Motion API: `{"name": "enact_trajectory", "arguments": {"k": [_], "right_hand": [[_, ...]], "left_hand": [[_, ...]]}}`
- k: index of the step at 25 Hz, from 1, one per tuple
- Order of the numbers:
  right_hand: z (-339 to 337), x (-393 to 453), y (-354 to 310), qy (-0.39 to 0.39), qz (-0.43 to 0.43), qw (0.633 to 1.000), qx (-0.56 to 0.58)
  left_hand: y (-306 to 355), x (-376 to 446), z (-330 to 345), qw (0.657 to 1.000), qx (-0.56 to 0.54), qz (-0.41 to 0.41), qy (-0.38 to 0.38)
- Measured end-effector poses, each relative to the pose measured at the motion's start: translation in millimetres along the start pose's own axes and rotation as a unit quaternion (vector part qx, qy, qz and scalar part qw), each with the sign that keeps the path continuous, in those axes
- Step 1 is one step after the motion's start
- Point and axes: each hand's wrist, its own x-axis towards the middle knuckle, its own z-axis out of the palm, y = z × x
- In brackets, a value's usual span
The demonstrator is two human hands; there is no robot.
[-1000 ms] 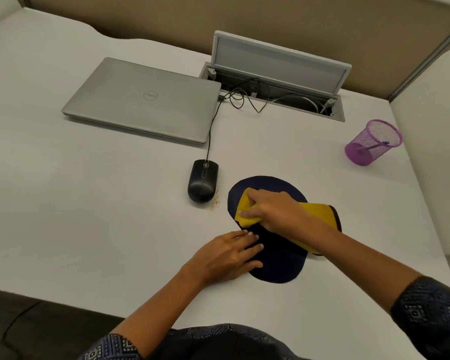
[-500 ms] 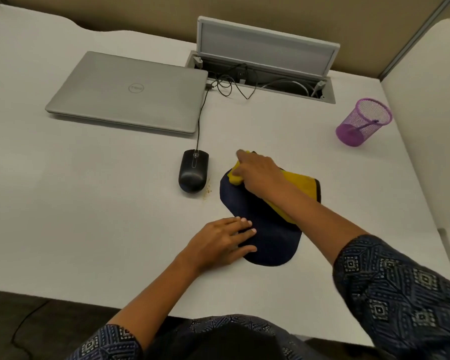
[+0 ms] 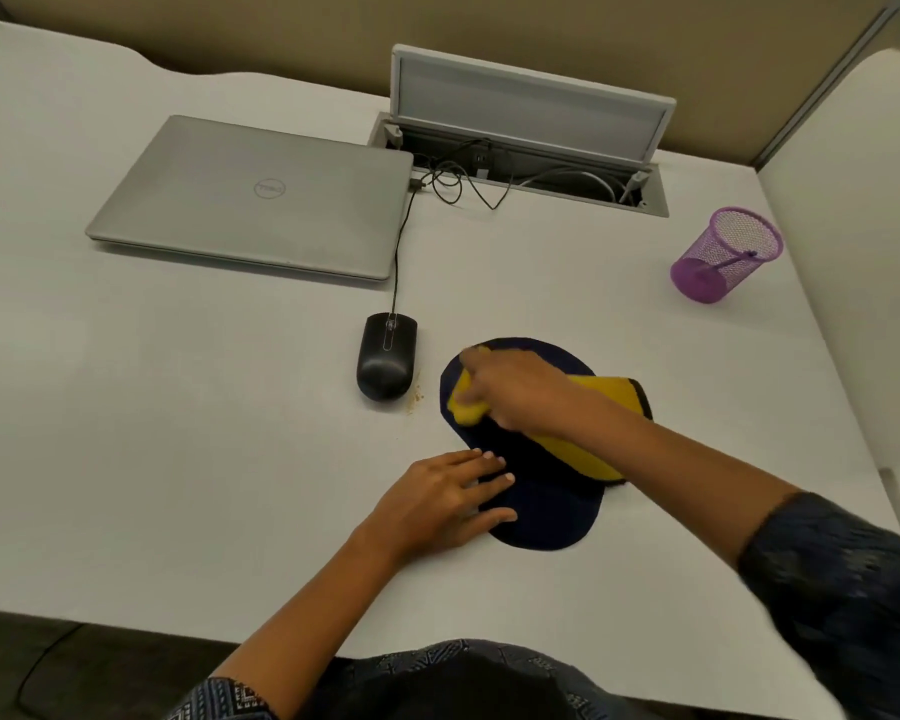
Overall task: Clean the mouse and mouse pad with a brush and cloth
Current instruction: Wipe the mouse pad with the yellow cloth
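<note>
A dark navy mouse pad (image 3: 546, 517) lies on the white desk. My right hand (image 3: 515, 389) presses a yellow cloth (image 3: 601, 392) onto the pad's far half, fingers closed around its bunched left end. Flat on the pad's near left edge, my left hand (image 3: 445, 498) pins it down with fingers spread. A black wired mouse (image 3: 385, 363) sits to the left of the pad, apart from it. A few crumbs (image 3: 415, 397) lie beside the mouse. No brush is clearly visible.
A closed silver laptop (image 3: 253, 194) lies at the back left, the mouse cable running to it. Behind it an open cable hatch (image 3: 531, 116) holds wires. A purple mesh pen cup (image 3: 726, 254) stands at the right.
My right hand slid the yellow cloth away to the pad's far edge and has come back a little toward me. The left hand stayed put on the pad.
</note>
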Motion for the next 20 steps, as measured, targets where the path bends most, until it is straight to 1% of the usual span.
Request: {"name": "enact_trajectory", "arguments": {"k": [1, 2, 3, 4, 5, 6, 8, 9, 10, 11, 12, 13, 14, 15, 16, 17, 19, 20], "right_hand": [[5.1, -9.7, 3.4, -0.012, -0.040, 0.999, -0.016], [6.9, -14.3, 9.1, -0.011, -0.054, 0.998, -0.039], [5.2, -10.9, 14.4, 0.008, -0.029, 0.998, -0.049], [0.1, -2.7, 16.6, 0.033, 0.015, 0.999, -0.039], [-5.3, 5.0, 14.7, 0.049, 0.052, 0.997, -0.012], [-8.9, 9.9, 12.3, 0.045, 0.066, 0.997, 0.024], [-13.3, 7.4, 18.0, -0.005, 0.027, 0.996, 0.081], [-18.9, -1.1, 25.2, -0.042, 0.010, 0.995, 0.094], [-27.6, -10.6, 34.1, -0.056, 0.006, 0.993, 0.106], [-38.7, -17.1, 44.7, -0.022, 0.022, 0.991, 0.133], [-51.9, -21.3, 54.9, 0.057, 0.064, 0.979, 0.187], [-64.5, -24.9, 62.5, 0.163, 0.116, 0.941, 0.273], [-72.0, -28.2, 66.5, 0.247, 0.161, 0.878, 0.377], [-72.6, -30.2, 68.6, 0.288, 0.182, 0.812, 0.474], [-67.4, -32.2, 66.2, 0.293, 0.183, 0.760, 0.551], [-53.6, -33.2, 62.7, 0.272, 0.182, 0.731, 0.598], [-19.4, -37.2, 50.5, 0.216, 0.203, 0.711, 0.638], [-3.5, -39.3, 47.1, 0.212, 0.228, 0.700, 0.643]], "left_hand": [[-0.1, -0.2, 0.2, 1.000, 0.000, -0.002, -0.003], [-0.1, -0.2, 0.6, 1.000, 0.001, -0.004, -0.005], [-0.6, -0.1, 0.6, 1.000, 0.001, -0.006, -0.006], [-1.3, 0.3, 0.4, 1.000, 0.000, -0.008, -0.007], [-1.4, 0.7, -0.1, 1.000, -0.003, -0.008, -0.008], [-0.8, 0.6, -0.4, 1.000, -0.007, -0.009, -0.012], [0.6, -0.4, -2.6, 1.000, -0.013, -0.012, -0.020], [1.5, -0.5, -4.3, 0.999, -0.016, -0.018, -0.022], [1.5, -0.1, -5.6, 0.999, -0.021, -0.026, -0.018], [0.7, 0.5, -6.8, 0.999, -0.025, -0.038, -0.006], [0.0, 1.1, -8.1, 0.998, -0.025, -0.055, 0.016], [-0.8, 2.2, -9.7, 0.996, -0.019, -0.077, 0.043], [-2.1, 3.3, -11.4, 0.992, -0.009, -0.105, 0.069], [-4.0, 4.4, -12.8, 0.986, 0.000, -0.137, 0.090], [-5.7, 4.5, -13.7, 0.980, 0.005, -0.171, 0.104], [-6.1, 4.4, -14.6, 0.972, 0.004, -0.207, 0.109], [-6.8, 5.3, -14.7, 0.964, -0.008, -0.246, 0.101], [-7.7, 6.2, -15.1, 0.963, -0.015, -0.252, 0.096]]}}
